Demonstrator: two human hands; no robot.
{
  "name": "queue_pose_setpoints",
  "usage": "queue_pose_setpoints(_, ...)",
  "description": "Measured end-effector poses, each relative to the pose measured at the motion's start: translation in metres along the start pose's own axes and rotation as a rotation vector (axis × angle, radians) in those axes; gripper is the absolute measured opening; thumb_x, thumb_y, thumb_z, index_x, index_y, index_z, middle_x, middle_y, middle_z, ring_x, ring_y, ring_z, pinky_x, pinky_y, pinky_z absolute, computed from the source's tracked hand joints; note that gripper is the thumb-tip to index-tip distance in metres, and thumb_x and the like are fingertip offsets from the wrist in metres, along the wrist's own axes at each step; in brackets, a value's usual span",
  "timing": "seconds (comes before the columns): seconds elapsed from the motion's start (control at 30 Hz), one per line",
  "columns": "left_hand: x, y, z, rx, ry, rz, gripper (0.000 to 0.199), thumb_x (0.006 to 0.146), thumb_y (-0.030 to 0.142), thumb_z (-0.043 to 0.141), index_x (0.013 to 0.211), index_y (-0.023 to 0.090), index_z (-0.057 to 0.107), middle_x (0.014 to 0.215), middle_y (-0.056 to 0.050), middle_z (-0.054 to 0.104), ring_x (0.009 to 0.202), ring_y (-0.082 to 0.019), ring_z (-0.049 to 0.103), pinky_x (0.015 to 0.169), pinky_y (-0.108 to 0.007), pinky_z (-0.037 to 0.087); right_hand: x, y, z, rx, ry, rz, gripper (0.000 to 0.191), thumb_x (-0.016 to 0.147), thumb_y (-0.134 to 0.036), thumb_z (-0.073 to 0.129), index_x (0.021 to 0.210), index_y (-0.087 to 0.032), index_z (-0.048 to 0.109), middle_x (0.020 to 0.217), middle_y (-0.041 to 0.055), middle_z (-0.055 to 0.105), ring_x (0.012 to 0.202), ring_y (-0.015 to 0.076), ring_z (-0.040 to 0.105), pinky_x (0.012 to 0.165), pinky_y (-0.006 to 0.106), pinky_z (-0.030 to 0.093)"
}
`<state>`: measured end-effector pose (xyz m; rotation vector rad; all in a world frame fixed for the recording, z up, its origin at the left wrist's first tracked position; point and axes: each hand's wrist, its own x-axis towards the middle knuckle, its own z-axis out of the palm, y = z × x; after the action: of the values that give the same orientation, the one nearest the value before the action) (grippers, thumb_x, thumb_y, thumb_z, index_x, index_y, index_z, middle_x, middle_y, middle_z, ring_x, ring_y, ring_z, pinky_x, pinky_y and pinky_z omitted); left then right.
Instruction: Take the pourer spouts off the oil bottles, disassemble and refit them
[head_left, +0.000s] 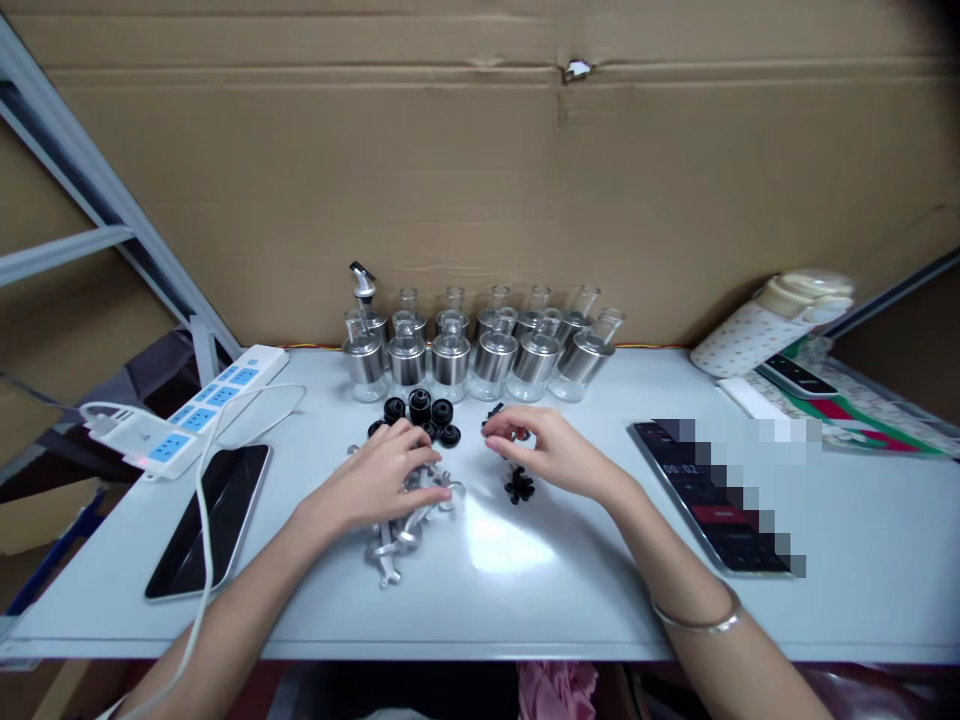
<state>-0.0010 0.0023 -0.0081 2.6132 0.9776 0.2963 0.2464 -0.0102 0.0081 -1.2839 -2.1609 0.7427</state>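
Fingers [423, 458] of the left hand [375, 475] are loosely spread over silver spouts [409, 537], in front of the glass bottles [451, 362], left half; can't tell if they grip one. Right hand [553, 450]: fingers bent, thumb apart, front of bottles, right of the spouts; hold unclear. Small black parts [519, 486] lie just below it, bottles behind. Black stoppers [420, 405] sit just ahead of bottles. Pourer [364, 285] tops one back-row bottle, far left.
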Motion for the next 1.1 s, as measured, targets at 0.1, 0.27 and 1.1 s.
queue_pose_setpoints(0.1,-0.001,0.004,-0.003,0.034,-0.037,0.000,0.044,0.079,0.055,0.063,0.103,0.018,0.067,0.105,-0.007,0.061,0.097,-0.025,0.051,0.086,-0.038,0.039,-0.002,-0.011,0.012,-0.025,-0.119,-0.039,0.029,0.078,-0.036,0.070,0.098,-0.016,0.064,0.092,0.0062,0.065,0.084,0.0181,0.061,0.075,0.030,0.049)
queue_pose_setpoints(0.27,-0.001,0.005,-0.006,0.042,-0.039,0.007,0.035,0.085,0.048,0.060,0.100,0.017,0.067,0.100,-0.006,0.062,0.093,-0.022,0.052,0.083,-0.036,0.041,-0.004,-0.021,0.038,-0.062,-0.276,-0.062,0.042,0.075,-0.036,0.075,0.107,-0.015,0.057,0.103,0.0095,0.060,0.093,0.0214,0.058,0.080,0.033,0.049)
queue_pose_setpoints(1.1,0.001,-0.002,-0.002,0.122,0.639,0.149,0.016,0.094,0.020,0.045,0.100,0.015,0.059,0.087,-0.006,0.068,0.078,-0.018,0.062,0.071,-0.031,0.039,0.104,-0.060,0.002,0.060,0.396,-0.211,0.018,0.083,-0.022,0.056,0.101,-0.016,0.055,0.093,0.0056,0.064,0.081,0.0152,0.062,0.071,0.028,0.051)
